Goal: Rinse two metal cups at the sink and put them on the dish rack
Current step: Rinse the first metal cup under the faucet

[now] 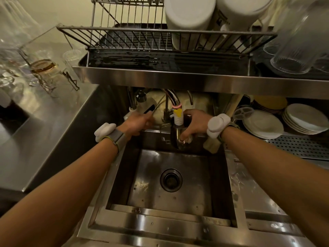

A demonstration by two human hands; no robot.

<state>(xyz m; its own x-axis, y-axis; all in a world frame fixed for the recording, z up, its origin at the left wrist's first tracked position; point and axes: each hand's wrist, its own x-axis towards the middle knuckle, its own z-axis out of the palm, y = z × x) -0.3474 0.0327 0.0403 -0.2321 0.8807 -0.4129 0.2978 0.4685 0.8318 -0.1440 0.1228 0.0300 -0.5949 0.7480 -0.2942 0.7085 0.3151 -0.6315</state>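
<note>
Your right hand (193,122) is wrapped around a metal cup (179,138), thumb on the near side and fingers curled over the far rim, holding it tilted over the back edge of the sink (170,198). The cup sits right under the faucet nozzle (178,116), a white ribbed tip with a yellow collar that reaches down to the cup's mouth. Whether water is running into the cup cannot be told; its inside is dark and reflective.

Your left hand (138,122) reaches to the left of the faucet, fingers closed on a thin lever (156,106) beside the tap body. Both wrists carry white padded bands.

The sink basin holds nothing but its drain (171,180), with a few specks on the steel floor. Only one metal cup is in view.

Above the sink, the dish rack (160,38) stands on a steel shelf. Its left part is bare wire over a dark wet tray; on its right stand two white containers (191,16), upside down. Farther right, clear ribbed glasses (299,45) also stand mouth down.

On the tabletop (44,122) to your left there are blurred clear glasses, one with a brownish band (43,65) near its rim. Under the shelf on the right, white plates (263,124) lie stacked, with a second stack (306,118) just beside them.
</note>
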